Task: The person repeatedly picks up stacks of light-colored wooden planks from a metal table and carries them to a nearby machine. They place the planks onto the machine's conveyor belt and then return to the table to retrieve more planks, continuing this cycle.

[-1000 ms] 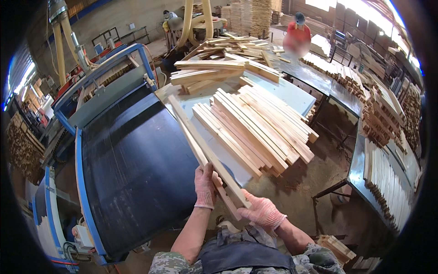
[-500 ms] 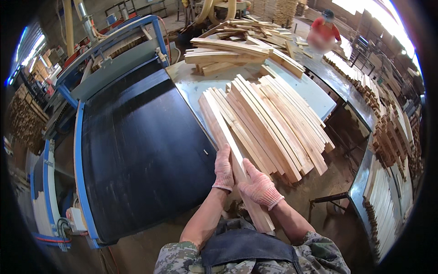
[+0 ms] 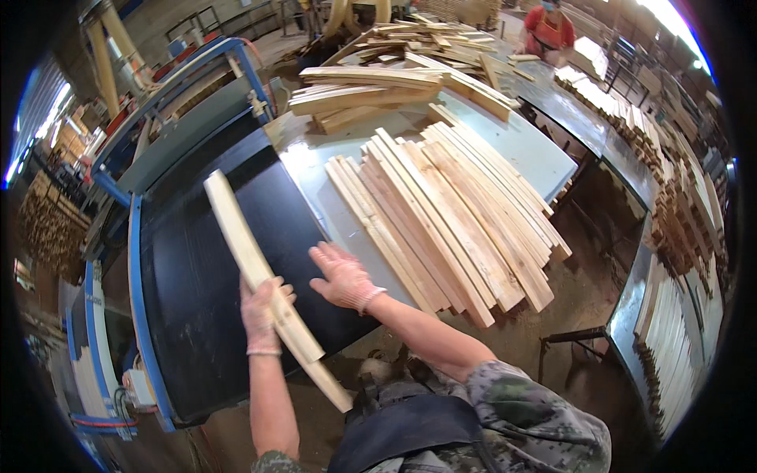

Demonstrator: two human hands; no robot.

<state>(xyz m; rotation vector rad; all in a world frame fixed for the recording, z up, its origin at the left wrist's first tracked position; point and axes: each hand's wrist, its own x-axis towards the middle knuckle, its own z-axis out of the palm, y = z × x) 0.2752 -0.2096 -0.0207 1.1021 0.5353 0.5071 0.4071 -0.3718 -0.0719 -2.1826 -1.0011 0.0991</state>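
My left hand (image 3: 262,315), in a pale pink knit glove, is wrapped round wooden strips (image 3: 251,260). They look like two pieces lying together, one reaching further toward me. The strips slant over the black conveyor belt (image 3: 189,315), with their near ends past its front edge. Whether they touch the belt I cannot tell. My right hand (image 3: 344,276), gloved the same way, holds nothing. Its fingers are spread above the right side of the belt, close to a row of pale wooden strips (image 3: 449,213) on the light blue table (image 3: 311,162).
A blue machine frame (image 3: 177,102) spans the belt's far end. Further strips (image 3: 371,94) are piled at the table's back. Metal benches (image 3: 623,292) with stacked wood stand at the right. A person in red (image 3: 550,31) is at the far right.
The held wood has swung left from beside the row to above the belt, in my left hand. My right hand has let go and opened.
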